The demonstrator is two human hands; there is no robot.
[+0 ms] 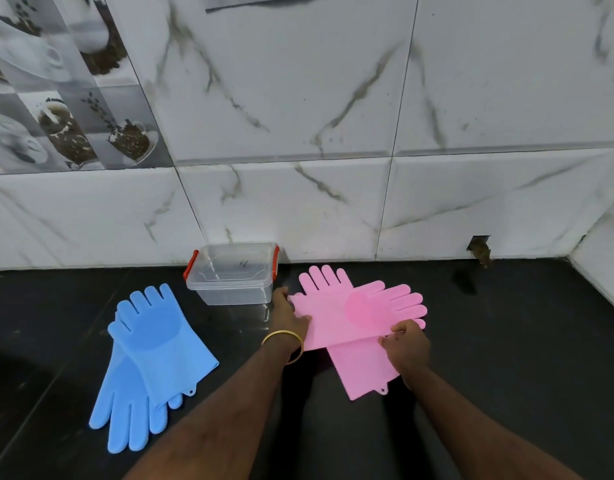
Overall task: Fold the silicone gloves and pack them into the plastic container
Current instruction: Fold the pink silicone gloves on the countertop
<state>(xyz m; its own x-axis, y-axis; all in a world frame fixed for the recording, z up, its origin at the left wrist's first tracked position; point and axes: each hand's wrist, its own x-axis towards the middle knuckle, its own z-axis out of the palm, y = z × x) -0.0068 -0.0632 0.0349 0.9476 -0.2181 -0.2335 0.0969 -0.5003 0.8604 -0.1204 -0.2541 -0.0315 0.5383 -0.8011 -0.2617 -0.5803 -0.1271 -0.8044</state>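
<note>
Nearest the camera, two bare forearms reach forward over the dark countertop (506, 341). The left wrist carries a gold bangle (283, 341).

The right hand (404, 344) is closed in a pinch on the cuff edge of the upper pink glove (354, 313), thumb and fingers gathered around the lower edge. The left hand (288, 313) lies on the other end of the same edge, its fingers curled at the glove's left side; whether it grips or only presses the silicone down cannot be told from this view.

That upper glove lies crosswise, fingers to the right, over a second pink glove (362, 372), whose cuff with a small hanging tab points toward the person and whose fingers point toward the wall.

To the left, well apart, two blue gloves (149, 344) lie stacked and flat, one with fingers toward the person, the other away. They look untouched.

Farther back, against the marble-tiled wall (333, 98), stands the clear plastic container (234, 275) with red clips. Its lid appears to be on, and nothing shows inside.

The step in hand is judged to be the first fold of the pink pair. Next, the held cuff edge wants carrying over toward the fingers while the other side is pinned flat, since silicone tends to spring open. The container will likely need unclipping before anything goes in.
</note>
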